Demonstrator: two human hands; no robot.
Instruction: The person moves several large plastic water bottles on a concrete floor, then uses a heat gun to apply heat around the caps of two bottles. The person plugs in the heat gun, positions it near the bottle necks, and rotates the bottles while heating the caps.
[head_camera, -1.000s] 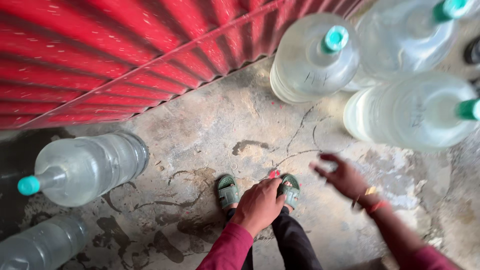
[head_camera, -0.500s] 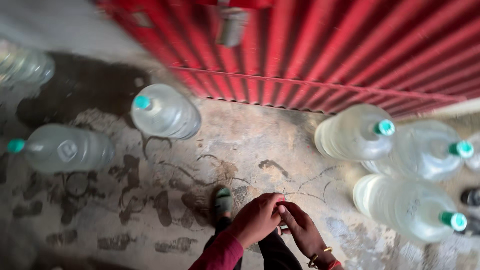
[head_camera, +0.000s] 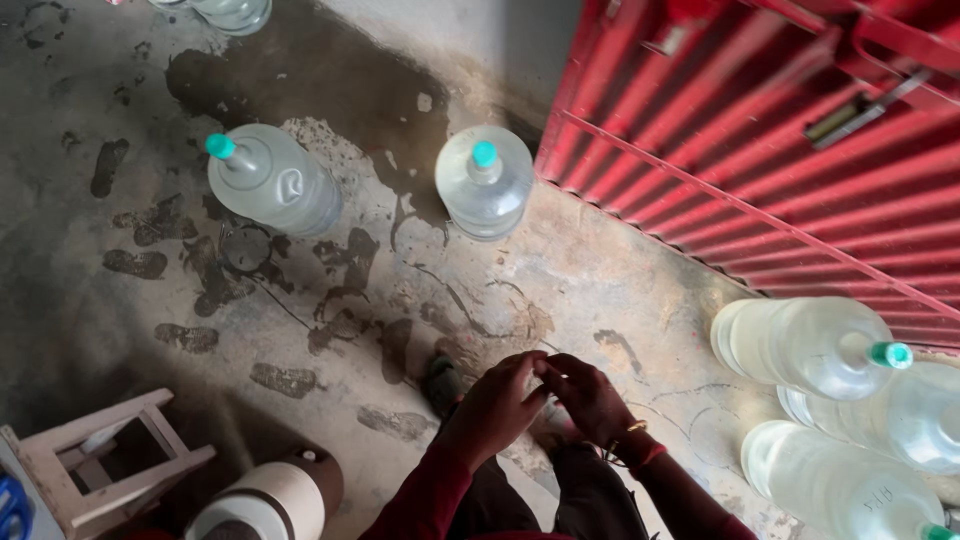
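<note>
At six o'clock, left hand (head_camera: 495, 405) and right hand (head_camera: 590, 398) meet fingertip to fingertip, pinching something too small to tell; capped water jugs (head_camera: 485, 182) stand untouched at twelve and three; grasping one seems next

1 head-worn camera looks steeply down from standing height at the wet floor (head_camera: 620, 290), close above both hands.

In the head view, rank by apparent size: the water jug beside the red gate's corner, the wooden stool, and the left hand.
1. Water jug and wooden stool: alike, and the stool is cut off by the frame edge.
2. Left hand: smallest, though nearest the camera.
</note>
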